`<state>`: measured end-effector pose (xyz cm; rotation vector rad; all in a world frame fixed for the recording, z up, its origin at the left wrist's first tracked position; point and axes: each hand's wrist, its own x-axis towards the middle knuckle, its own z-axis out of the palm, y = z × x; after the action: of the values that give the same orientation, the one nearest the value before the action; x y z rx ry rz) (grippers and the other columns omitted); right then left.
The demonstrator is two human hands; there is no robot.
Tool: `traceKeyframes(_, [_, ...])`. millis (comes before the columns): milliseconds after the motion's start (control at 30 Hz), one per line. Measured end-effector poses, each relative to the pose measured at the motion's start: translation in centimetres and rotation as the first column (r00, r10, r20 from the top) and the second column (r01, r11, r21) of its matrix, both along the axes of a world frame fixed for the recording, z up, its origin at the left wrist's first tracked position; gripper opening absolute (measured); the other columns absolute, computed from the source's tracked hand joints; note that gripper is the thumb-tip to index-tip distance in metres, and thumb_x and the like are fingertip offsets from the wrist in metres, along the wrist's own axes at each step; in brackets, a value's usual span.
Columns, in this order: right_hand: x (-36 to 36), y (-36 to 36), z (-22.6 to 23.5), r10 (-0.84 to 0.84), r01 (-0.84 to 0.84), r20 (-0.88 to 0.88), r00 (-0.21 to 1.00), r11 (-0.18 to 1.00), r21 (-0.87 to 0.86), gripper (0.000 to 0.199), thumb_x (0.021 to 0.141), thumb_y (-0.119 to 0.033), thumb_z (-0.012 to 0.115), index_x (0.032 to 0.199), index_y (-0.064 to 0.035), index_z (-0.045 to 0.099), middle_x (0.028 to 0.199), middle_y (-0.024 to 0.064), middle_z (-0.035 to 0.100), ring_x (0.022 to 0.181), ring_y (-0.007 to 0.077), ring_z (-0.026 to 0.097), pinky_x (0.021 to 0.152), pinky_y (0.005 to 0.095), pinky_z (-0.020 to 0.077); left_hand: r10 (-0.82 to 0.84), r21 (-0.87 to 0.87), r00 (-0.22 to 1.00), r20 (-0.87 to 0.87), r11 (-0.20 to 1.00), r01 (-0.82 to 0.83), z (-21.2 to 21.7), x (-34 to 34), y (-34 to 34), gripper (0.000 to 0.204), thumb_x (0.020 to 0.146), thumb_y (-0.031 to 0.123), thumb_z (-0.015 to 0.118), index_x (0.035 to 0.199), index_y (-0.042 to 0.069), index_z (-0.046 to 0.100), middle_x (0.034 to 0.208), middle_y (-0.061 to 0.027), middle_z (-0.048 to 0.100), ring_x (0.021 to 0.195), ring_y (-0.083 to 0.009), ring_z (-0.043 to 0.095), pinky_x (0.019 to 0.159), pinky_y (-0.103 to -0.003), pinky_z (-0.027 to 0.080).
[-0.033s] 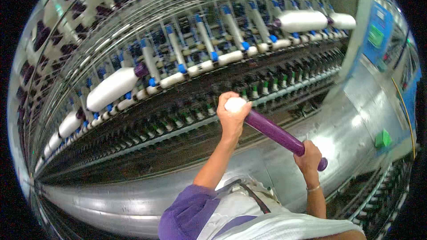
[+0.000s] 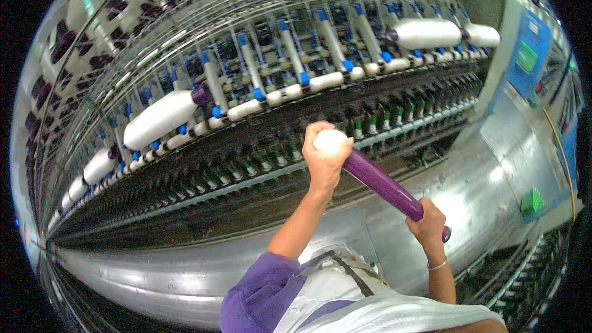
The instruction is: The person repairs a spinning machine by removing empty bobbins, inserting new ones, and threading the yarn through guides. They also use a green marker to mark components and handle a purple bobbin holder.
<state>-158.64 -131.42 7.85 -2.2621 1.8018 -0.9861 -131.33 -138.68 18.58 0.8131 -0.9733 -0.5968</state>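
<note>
A long purple roving bobbin (image 2: 383, 180) slants in front of me, held between both hands. At its upper left end, my left hand (image 2: 324, 159) is closed round a white wad of roving (image 2: 331, 142); whether this wad is still wound on the bobbin cannot be made out. My right hand (image 2: 427, 221) wraps round the bobbin near its lower end, and the purple tip sticks out past the fist. Beyond my hands, full white roving bobbins (image 2: 159, 119) hang on the spinning frame (image 2: 308, 86).
Rows of spindles with green-and-white tubes (image 2: 373, 124) run along the frame just past my left hand. Another full bobbin (image 2: 425, 34) hangs at the right. A shiny metal floor (image 2: 185, 271) lies below, with a green object (image 2: 531, 200) at right. More spindles (image 2: 524, 277) line the lower right.
The machine has shifted slightly right in the view. Both hands keep their grip on the bobbin, with almost no movement.
</note>
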Motion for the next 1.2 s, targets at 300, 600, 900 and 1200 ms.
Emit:
traceKeyframes(300, [6.5,-7.3,2.9,0.277,-0.793,0.745,0.606,0.148,0.590,0.033,0.063,-0.013,0.080,0.089,-0.0044,0.062,0.075,0.0015,0.063,0.067,0.0148,0.060,0.064,0.0317,0.0492,-0.143,-0.214,0.983,0.115,0.963,0.165,5.4,4.8,-3.9,0.048,0.068,-0.005,0.068,0.110,0.004,0.047,0.104,-0.0096,0.054,0.085,-0.0211,0.065,0.073,-0.036,0.057])
traceKeyframes(600, [13.1,-15.3,6.1,0.059,-0.827,0.955,0.290,-0.487,0.281,0.037,0.060,-0.017,0.080,0.090,-0.0047,0.062,0.074,0.0019,0.061,0.062,0.0146,0.058,0.059,0.0275,0.0470,-0.401,-0.439,0.898,-0.182,0.850,0.290,7.8,12.7,-9.0,0.034,0.070,0.002,0.069,0.101,0.004,0.054,0.080,-0.0126,0.060,0.065,-0.0225,0.063,0.059,-0.033,0.053])
traceKeyframes(900, [15.0,-22.5,6.5,0.632,-0.693,0.332,0.700,0.488,0.531,0.040,0.060,-0.026,0.079,0.088,-0.0044,0.060,0.074,0.0129,0.064,0.066,0.0298,0.062,0.061,0.0388,0.0487,0.001,-0.341,0.976,-0.216,0.937,-0.076,5.3,17.0,-13.1,0.015,0.070,0.003,0.070,0.081,0.001,0.061,0.090,-0.0130,0.059,0.070,-0.0243,0.064,0.062,-0.034,0.057])
traceKeyframes(1200, [18.9,-30.5,14.7,0.336,-0.445,-0.331,0.881,0.828,-0.342,0.054,0.058,-0.024,0.081,0.104,-0.0103,0.058,0.094,0.0070,0.060,0.092,0.0269,0.059,0.079,0.0387,0.0441,0.790,-0.220,0.603,-0.115,0.571,-0.791,2.8,21.2,-4.6,0.017,0.086,0.005,0.063,0.102,-0.001,0.061,0.095,-0.0126,0.064,0.078,-0.0182,0.061,0.072,-0.029,0.054])
